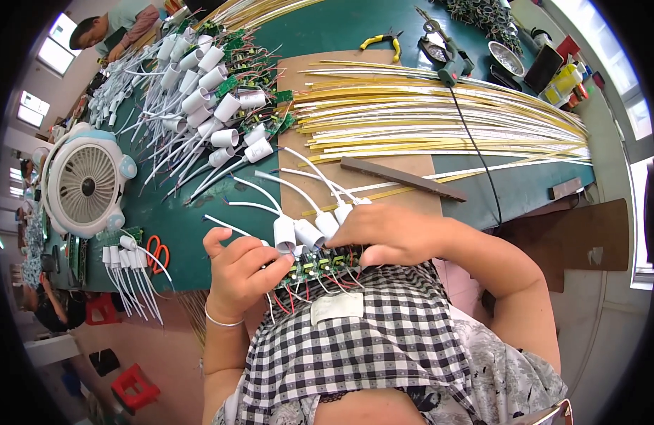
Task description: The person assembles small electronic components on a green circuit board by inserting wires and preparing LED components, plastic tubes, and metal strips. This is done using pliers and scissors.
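Note:
A green circuit board panel (314,267) lies at the table's near edge, against my checked apron, with red and white wires hanging off its near side. Along its far side stand several white plastic cylinders (284,234) with white cables running away from me. My left hand (243,273) is closed at the board's left end, thumb and forefinger pinched by the leftmost cylinder. Curled over the board's right end is my right hand (391,235), its forefinger tip against the base of a cylinder and its thumb beside the board. Its other fingers hide the rightmost cylinders.
A heap of cabled white cylinders with boards (203,99) covers the far left. Long yellow and white strips (440,117) lie right, near a dark bar (401,178), a glue gun (451,71) and yellow-handled pliers (384,44). Left are a fan (86,183) and orange scissors (155,253).

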The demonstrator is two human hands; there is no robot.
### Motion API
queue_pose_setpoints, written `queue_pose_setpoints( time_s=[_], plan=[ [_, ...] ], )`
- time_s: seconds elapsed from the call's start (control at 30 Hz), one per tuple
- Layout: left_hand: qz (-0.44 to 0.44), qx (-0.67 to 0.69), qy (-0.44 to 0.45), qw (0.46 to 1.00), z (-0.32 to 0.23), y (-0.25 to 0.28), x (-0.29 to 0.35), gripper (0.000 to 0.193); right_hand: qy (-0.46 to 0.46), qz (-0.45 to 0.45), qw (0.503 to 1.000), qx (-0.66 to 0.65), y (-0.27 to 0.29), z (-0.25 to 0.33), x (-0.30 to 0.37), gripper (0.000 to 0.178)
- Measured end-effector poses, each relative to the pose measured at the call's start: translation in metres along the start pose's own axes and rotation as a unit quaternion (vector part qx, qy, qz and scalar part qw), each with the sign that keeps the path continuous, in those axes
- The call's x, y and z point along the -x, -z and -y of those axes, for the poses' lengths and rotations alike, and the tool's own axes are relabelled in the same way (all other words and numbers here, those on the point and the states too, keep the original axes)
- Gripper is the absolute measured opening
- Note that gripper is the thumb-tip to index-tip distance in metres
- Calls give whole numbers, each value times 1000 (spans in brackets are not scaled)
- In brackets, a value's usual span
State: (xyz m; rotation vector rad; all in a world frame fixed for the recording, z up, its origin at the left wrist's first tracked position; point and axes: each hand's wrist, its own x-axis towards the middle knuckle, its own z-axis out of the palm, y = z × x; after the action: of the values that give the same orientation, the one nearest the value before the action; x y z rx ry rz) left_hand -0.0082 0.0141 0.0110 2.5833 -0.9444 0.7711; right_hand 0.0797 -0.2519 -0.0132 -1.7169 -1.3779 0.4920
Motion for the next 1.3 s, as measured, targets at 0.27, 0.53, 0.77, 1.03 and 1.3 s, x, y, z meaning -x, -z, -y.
queue_pose_setpoints(
  time_s=[0.27, 0.53, 0.77, 1.03, 1.3],
  plan=[
    [10, -1, 16, 1000, 2, -3, 3, 17, -35, 42, 999, 1, 7, 3, -1, 40],
    [22, 54, 41, 997, 8, -4, -7, 17, -18, 43, 980, 195, 13, 15, -4, 10],
    [86, 98, 121, 984, 16, -1, 3, 30, 216, 41, 976, 2, 58, 89, 5, 23],
    [94, 116, 133, 980, 4, 4, -22, 28, -32, -104, 983, 148, -8, 45, -44, 42],
    [52, 47, 67, 995, 11, -1, 3, 16, 62, -153, 981, -105, 63, 47, -5, 38]
  ],
)
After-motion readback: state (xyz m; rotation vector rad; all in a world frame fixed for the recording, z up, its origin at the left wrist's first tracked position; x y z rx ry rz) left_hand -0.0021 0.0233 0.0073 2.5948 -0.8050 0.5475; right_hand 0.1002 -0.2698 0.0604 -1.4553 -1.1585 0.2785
